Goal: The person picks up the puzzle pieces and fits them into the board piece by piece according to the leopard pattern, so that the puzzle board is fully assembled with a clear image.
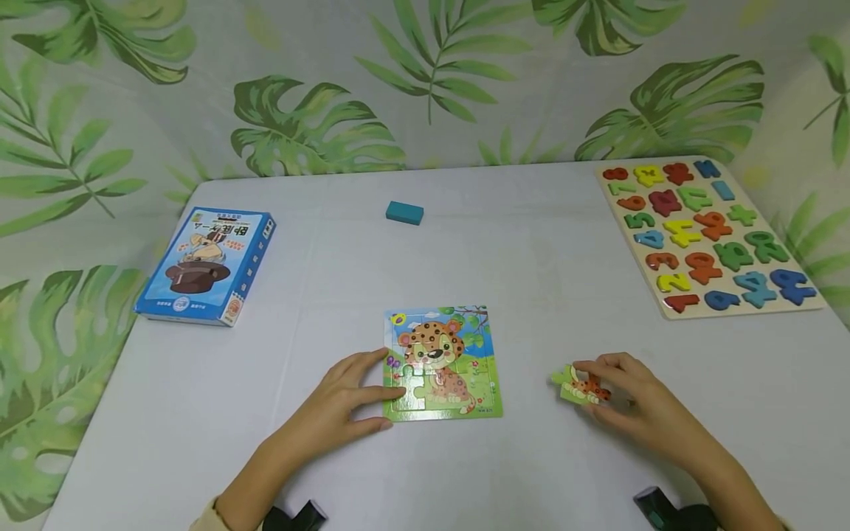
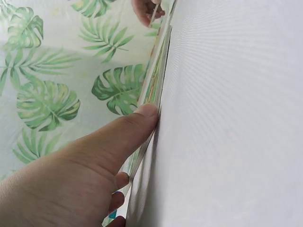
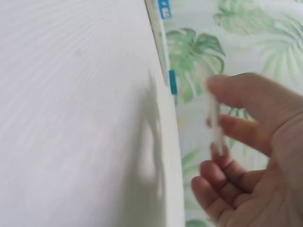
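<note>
A square jigsaw puzzle [image 1: 451, 354] with a spotted leopard cub lies flat in the middle of the table, a paler piece-shaped recess showing at its lower left. My left hand [image 1: 348, 402] rests on its left edge, fingers spread and fairly straight; the left wrist view shows the thumb [image 2: 128, 132] against the board's rim. To the right, my right hand [image 1: 640, 398] pinches a puzzle piece [image 1: 574, 385] between thumb and fingers, above the table. In the right wrist view that piece [image 3: 215, 125] appears edge-on and blurred.
A blue game box [image 1: 206, 258] lies at the left of the white table [image 1: 319, 258]. A teal block [image 1: 404, 213] sits toward the back. At the far right is a wooden board [image 1: 713, 236] with several coloured numbers and shapes. Leaf-patterned cloth [image 1: 438, 96] hangs behind.
</note>
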The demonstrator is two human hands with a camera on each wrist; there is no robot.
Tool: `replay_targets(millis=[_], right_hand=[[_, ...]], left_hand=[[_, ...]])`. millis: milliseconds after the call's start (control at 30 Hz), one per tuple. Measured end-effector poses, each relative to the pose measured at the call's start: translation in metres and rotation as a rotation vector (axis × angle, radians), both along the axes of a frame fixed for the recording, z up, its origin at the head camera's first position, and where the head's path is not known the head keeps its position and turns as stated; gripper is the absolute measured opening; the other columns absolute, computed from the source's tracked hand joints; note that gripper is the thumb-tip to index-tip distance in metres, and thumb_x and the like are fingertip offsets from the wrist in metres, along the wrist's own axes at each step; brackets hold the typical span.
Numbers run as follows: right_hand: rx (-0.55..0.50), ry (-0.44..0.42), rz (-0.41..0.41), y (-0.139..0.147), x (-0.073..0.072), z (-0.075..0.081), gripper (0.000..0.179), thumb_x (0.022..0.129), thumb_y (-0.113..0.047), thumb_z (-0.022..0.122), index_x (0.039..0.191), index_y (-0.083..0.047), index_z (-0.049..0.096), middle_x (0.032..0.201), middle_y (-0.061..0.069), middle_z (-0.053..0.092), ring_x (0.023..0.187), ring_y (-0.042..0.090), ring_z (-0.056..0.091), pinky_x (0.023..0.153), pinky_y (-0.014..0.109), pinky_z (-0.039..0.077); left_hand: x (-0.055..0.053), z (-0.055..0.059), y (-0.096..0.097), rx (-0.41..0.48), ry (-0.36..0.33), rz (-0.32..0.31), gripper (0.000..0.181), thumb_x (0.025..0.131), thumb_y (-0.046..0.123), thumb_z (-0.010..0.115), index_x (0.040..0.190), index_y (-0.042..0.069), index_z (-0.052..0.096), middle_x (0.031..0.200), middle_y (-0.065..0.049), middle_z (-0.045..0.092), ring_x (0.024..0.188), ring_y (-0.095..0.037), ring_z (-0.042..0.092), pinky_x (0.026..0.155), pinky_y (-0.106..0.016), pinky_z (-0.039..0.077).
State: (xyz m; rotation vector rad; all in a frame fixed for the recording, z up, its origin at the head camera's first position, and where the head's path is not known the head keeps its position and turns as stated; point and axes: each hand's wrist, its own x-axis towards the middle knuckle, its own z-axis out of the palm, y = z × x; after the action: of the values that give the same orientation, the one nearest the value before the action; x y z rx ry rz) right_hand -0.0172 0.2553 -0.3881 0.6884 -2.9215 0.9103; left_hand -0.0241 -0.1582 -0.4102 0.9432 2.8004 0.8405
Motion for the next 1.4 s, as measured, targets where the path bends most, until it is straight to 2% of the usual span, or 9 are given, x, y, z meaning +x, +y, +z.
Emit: replay_targets(millis=[200,400,500,733,967,1033,1167,1300,1400], right_hand=[[-0.129,0.06,0.088,-0.037,-0.009,0.015,0.058,0.065,-0.005,0.078,0.118,-0.017,0.059,0.101,-0.007,0.045,0.091,0.008,0.039,0.075,0.012,0.036],[-0.186,0.09,0.286,-0.082,-0.018,0.013,0.053,0.07,-0.01,0.075,0.12,-0.013,0.058,0.104,-0.005,0.043,0.092,0.01,0.036,0.07,0.02,0.037],[-0.155,0.081,0.346,-0.1,-0.022,0.007,0.05,0.072,-0.014,0.074,0.119,-0.013,0.058,0.103,-0.005,0.043,0.091,0.011,0.036,0.069,0.021,0.037],[-0.08,0.055,0.41,-0.125,-0.031,-0.009,0.044,0.076,-0.021,0.071,0.118,-0.013,0.06,0.098,-0.006,0.044,0.086,0.01,0.036,0.068,0.022,0.034],[0.003,0.053,0.462,-0.139,-0.036,-0.011,0.041,0.079,-0.027,0.068,0.118,-0.015,0.061,0.094,-0.007,0.043,0.086,0.011,0.038,0.079,0.03,0.033],[0.02,0.029,0.455,-0.141,-0.036,-0.01,0.041,0.079,-0.027,0.068,0.118,-0.016,0.061,0.095,-0.008,0.043,0.088,0.011,0.039,0.083,0.033,0.033],[0.042,-0.012,0.444,-0.143,-0.038,-0.007,0.038,0.08,-0.029,0.067,0.117,-0.018,0.063,0.094,-0.009,0.043,0.087,0.01,0.04,0.082,0.032,0.033],[0.108,0.003,0.456,-0.142,-0.041,-0.005,0.04,0.081,-0.035,0.066,0.118,-0.021,0.062,0.095,-0.01,0.042,0.089,0.01,0.04,0.083,0.033,0.032],[0.159,-0.003,0.472,-0.138,-0.042,-0.005,0.048,0.079,-0.042,0.065,0.123,-0.026,0.057,0.099,-0.01,0.04,0.097,0.012,0.037,0.088,0.036,0.028]], left_hand=[[0.001,0.001,0.003,0.025,0.059,-0.033,0.039,0.075,0.04,0.07,0.11,0.024,0.066,0.139,-0.004,0.036,0.127,-0.023,0.028,0.102,-0.043,0.022],[0.001,0.002,0.009,0.002,0.093,-0.116,0.041,0.079,0.036,0.066,0.112,0.011,0.063,0.129,0.001,0.048,0.122,-0.016,0.039,0.103,-0.035,0.025],[0.002,0.004,0.012,-0.039,0.101,-0.113,0.04,0.08,0.037,0.065,0.11,0.011,0.062,0.126,0.001,0.05,0.119,-0.015,0.041,0.102,-0.032,0.028],[0.004,0.007,0.018,-0.091,0.144,-0.12,0.045,0.079,0.038,0.065,0.114,0.01,0.057,0.122,-0.001,0.051,0.117,-0.017,0.042,0.099,-0.031,0.031],[0.001,0.009,0.021,-0.169,0.17,-0.152,0.053,0.082,0.044,0.06,0.129,0.022,0.049,0.119,0.001,0.05,0.113,-0.017,0.043,0.096,-0.032,0.035],[-0.001,0.009,0.021,-0.199,0.175,-0.166,0.051,0.083,0.045,0.059,0.129,0.026,0.05,0.118,0.0,0.051,0.111,-0.018,0.044,0.094,-0.033,0.037],[-0.005,0.01,0.022,-0.226,0.192,-0.19,0.043,0.082,0.043,0.06,0.123,0.03,0.057,0.115,-0.002,0.052,0.107,-0.019,0.045,0.089,-0.032,0.041],[-0.009,0.012,0.024,-0.209,0.195,-0.207,0.038,0.08,0.04,0.065,0.116,0.03,0.062,0.11,-0.001,0.052,0.1,-0.017,0.046,0.083,-0.03,0.043],[-0.012,0.012,0.024,-0.182,0.161,-0.209,0.037,0.078,0.039,0.067,0.113,0.03,0.064,0.109,0.0,0.051,0.098,-0.015,0.045,0.081,-0.028,0.042]])
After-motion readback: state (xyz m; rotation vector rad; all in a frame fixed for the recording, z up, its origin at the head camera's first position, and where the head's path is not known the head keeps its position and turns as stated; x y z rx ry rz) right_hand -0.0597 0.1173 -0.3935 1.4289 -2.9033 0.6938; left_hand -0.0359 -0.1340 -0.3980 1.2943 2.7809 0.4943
